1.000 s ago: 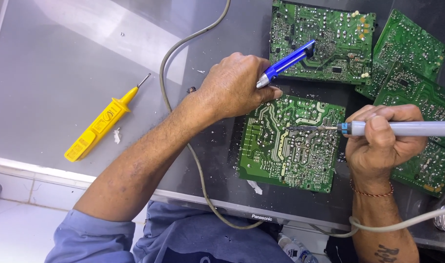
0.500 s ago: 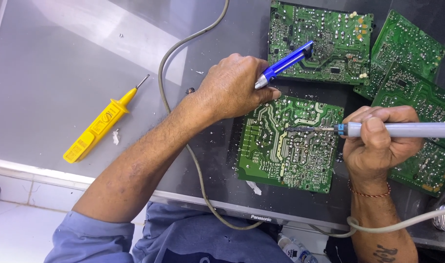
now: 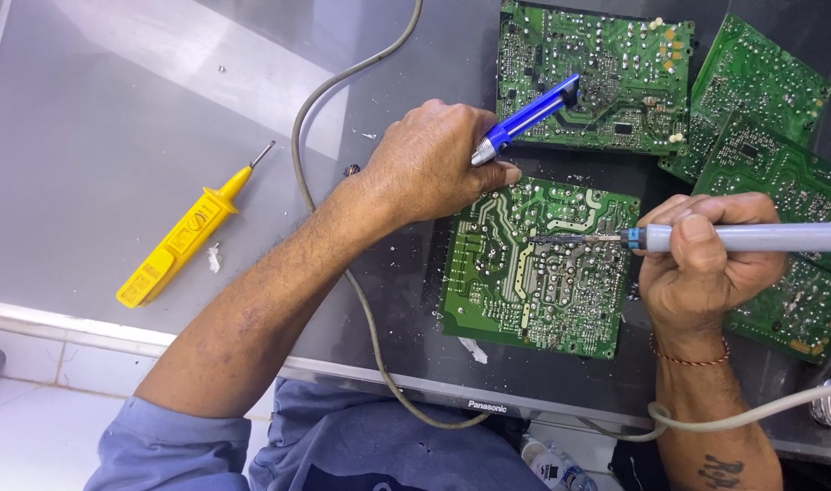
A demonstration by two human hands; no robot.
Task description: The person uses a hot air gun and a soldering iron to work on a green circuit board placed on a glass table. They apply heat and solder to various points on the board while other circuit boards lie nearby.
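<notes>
**Soldering on the middle circuit board, both hands busy**

Landmark: the green circuit board (image 3: pixel 538 264) lying flat, solder side up, on the grey tabletop (image 3: pixel 115 118), near its front edge.

Well left of the board: yellow test probe (image 3: pixel 186 235), lying loose with its metal tip pointing up-right. Parked out of the work zone, neither hand near it.

Between probe and board: grey cable (image 3: pixel 317 109) curves down from the top edge, passes under the left forearm and loops off the front edge. Probably the iron's cord, but the run isn't traceable end to end.

Left hand (image 3: pixel 434 159) rests at the board's upper left corner, closed around a blue pump tool (image 3: pixel 529 114) that sticks out up-right. Looks like it's pinning the board steady while keeping the tool ready. Can't tell if the fingers actually touch the board.

Right hand (image 3: pixel 702 259) at the board's right edge, fist wrapped around a pale soldering iron (image 3: pixel 761 238) held level, tip over the board's upper right area. Tip-to-joint contact is too small to confirm.

Above and right of the board: more boards (image 3: pixel 597 73), overlapping, partly cut off by the frame.

Hidden: component side of all boards, pump tool's lower end inside the fist.
</notes>
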